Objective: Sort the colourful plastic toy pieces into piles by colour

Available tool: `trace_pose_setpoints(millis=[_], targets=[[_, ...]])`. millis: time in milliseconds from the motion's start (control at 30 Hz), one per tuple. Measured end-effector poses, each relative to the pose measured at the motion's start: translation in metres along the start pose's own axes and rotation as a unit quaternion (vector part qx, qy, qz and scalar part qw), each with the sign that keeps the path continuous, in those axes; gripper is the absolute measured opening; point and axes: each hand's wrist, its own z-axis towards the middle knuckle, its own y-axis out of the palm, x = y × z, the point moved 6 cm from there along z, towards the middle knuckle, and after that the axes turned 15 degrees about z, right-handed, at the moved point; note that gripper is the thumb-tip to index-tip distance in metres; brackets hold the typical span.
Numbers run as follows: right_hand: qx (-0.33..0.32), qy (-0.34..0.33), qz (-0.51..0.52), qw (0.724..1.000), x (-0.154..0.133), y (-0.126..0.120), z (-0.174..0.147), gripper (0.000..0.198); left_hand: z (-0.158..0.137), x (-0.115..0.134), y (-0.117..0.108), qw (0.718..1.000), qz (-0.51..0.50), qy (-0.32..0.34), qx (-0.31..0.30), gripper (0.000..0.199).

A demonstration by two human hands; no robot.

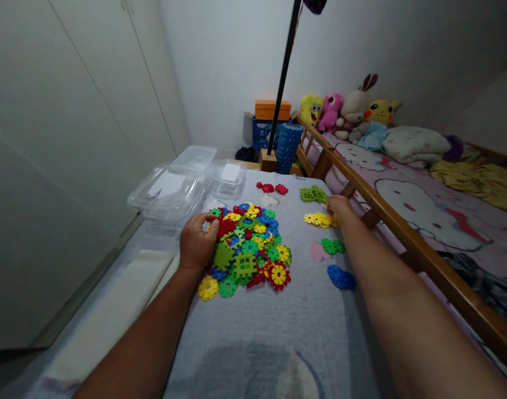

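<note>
At the left side of a mixed heap of plastic building pieces (247, 249), my left hand (198, 239) is closed with thumb and fingers on a red building piece (226, 226). The heap holds red, yellow, green and blue notched discs and square pieces. My right hand (337, 206) reaches to the right edge of the table, its fingers curled beside a light green group of square pieces (313, 194). What those fingers hold, if anything, is hidden. Just below that hand lies a row of yellow discs (319, 219). Nearer are green discs (333, 246) and blue discs (340, 277).
Red pieces (272, 188) lie at the table's far side. Clear plastic boxes (165, 188) stand at the far left, behind a folded white cloth (112, 310). A wooden bed rail (369, 205) borders the right side. A black pole (283, 77) rises behind the table.
</note>
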Motion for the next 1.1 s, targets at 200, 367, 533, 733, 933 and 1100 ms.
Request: trace_pose_setpoints(millis=[200, 367, 533, 733, 933, 1100], targets=[[-0.039, 0.037, 0.039, 0.998, -0.019, 0.012, -0.037, 0.013, 0.000, -0.012, 0.011, 0.995, -0.049, -0.077, -0.049, 0.030], [-0.296, 0.013, 0.034, 0.955, -0.038, 0.060, -0.106, 0.018, -0.001, -0.013, 0.017, 0.969, -0.198, -0.133, -0.057, 0.033], [-0.457, -0.117, -0.099, 0.876, -0.054, 0.091, -0.180, 0.012, -0.007, -0.001, 0.021, 0.935, -0.311, -0.150, -0.075, 0.034], [-0.489, -0.221, -0.219, 0.815, -0.054, 0.102, -0.221, 0.035, -0.006, -0.001, 0.017, 0.958, -0.260, -0.104, -0.059, 0.033], [-0.455, -0.200, -0.277, 0.822, -0.042, 0.104, -0.227, 0.042, 0.004, -0.012, 0.007, 0.988, -0.122, -0.075, -0.054, 0.031], [-0.441, -0.181, -0.247, 0.844, -0.043, 0.100, -0.222, 0.031, 0.005, -0.017, 0.013, 0.970, -0.196, -0.122, -0.071, 0.033]])
